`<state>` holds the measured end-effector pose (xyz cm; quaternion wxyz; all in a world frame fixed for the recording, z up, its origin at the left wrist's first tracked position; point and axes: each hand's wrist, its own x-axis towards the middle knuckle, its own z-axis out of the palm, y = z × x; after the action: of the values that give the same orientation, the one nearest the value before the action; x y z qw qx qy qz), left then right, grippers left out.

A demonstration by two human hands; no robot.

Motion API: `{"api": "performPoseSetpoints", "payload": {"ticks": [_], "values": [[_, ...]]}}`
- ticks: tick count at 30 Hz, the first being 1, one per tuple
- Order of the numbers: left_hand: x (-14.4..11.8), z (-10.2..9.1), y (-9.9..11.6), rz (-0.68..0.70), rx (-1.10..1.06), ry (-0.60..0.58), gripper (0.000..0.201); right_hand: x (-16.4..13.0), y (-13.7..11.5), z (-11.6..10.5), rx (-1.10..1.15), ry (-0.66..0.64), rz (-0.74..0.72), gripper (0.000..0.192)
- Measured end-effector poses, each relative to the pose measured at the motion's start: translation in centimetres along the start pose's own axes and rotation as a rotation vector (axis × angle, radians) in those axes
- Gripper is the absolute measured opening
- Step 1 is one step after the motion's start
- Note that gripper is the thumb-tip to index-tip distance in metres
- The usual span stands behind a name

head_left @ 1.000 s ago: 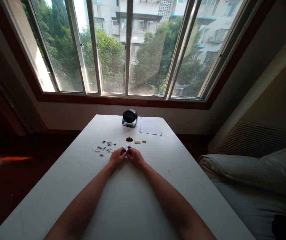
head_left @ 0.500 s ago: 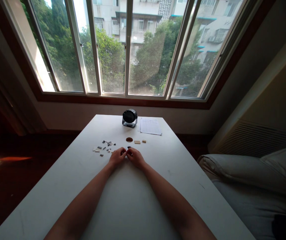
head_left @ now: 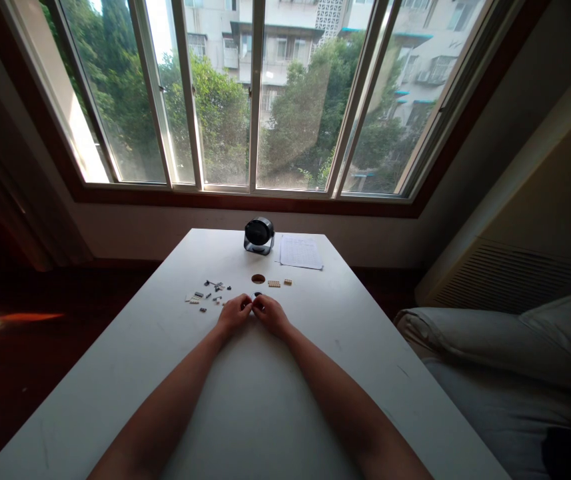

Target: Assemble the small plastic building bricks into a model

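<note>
My left hand (head_left: 236, 313) and my right hand (head_left: 270, 315) meet over the white table (head_left: 245, 407), fingers curled and fingertips pressed together. Between them shows a small dark and whitish piece (head_left: 258, 295), mostly covered by the fingers, so its kind stays unclear. Left of my left hand lie several scattered small grey and pale building pieces (head_left: 208, 295). Beyond my right hand rest a flat tan studded piece (head_left: 274, 284) and a smaller tan piece (head_left: 288, 282).
A round hole (head_left: 258, 279) opens in the tabletop past my hands. Behind it stands a black round device on a bracket (head_left: 259, 235), beside a printed sheet of paper (head_left: 300, 253). A grey sofa (head_left: 505, 333) flanks the table's right side; a window (head_left: 295, 133) is ahead.
</note>
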<state>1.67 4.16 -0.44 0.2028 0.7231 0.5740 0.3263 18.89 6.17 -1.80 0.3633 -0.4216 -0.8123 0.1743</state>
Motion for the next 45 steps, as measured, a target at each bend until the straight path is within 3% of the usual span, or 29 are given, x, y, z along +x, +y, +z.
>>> {"api": "performPoseSetpoints", "payload": {"ticks": [45], "values": [[0.0, -0.33, 0.55, 0.0, -0.003, -0.008, 0.017, 0.06, 0.05, 0.1, 0.005, -0.009, 0.03, 0.002]]}}
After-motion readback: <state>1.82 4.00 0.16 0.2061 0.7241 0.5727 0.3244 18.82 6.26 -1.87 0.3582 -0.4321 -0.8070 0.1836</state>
